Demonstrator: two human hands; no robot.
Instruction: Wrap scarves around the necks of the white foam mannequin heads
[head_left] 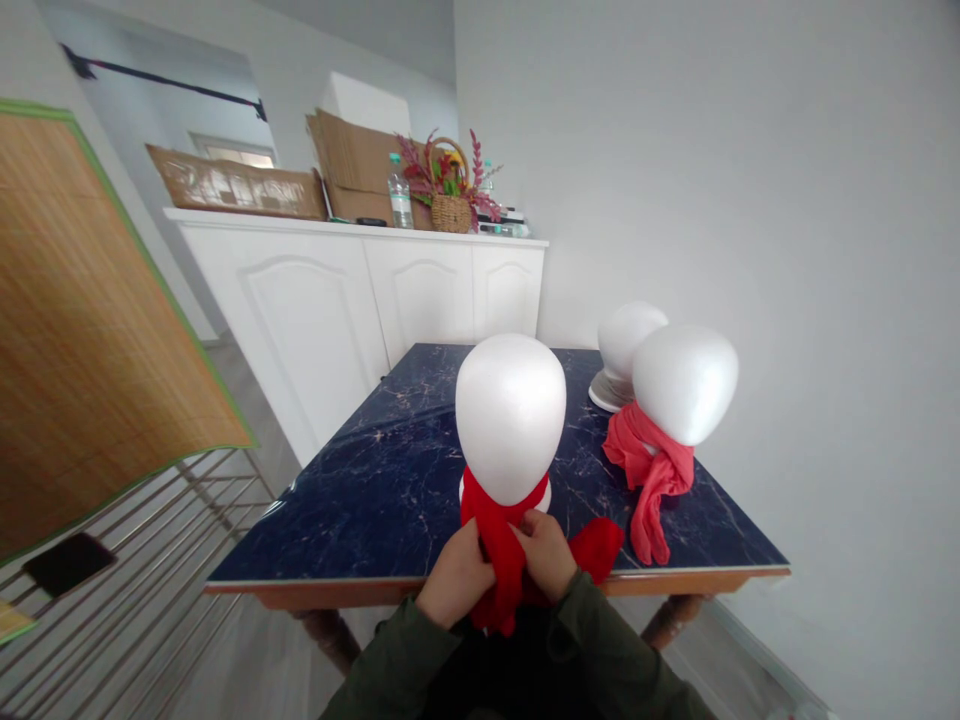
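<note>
Two hands tie a red scarf on a foam head at the table edge.

On the dark table [390, 470] stands a white foam head [510, 415] with the red scarf [504, 560] around its neck. The left hand [454, 585] and the right hand [547, 555] are both closed on the scarf, just under the knot.

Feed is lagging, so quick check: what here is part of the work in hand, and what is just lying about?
In hand: left hand, right hand, red fabric scarf, white foam mannequin head.
Lying about: coral-scarfed foam head, bare foam head, wicker flower basket, plastic water bottle.
</note>
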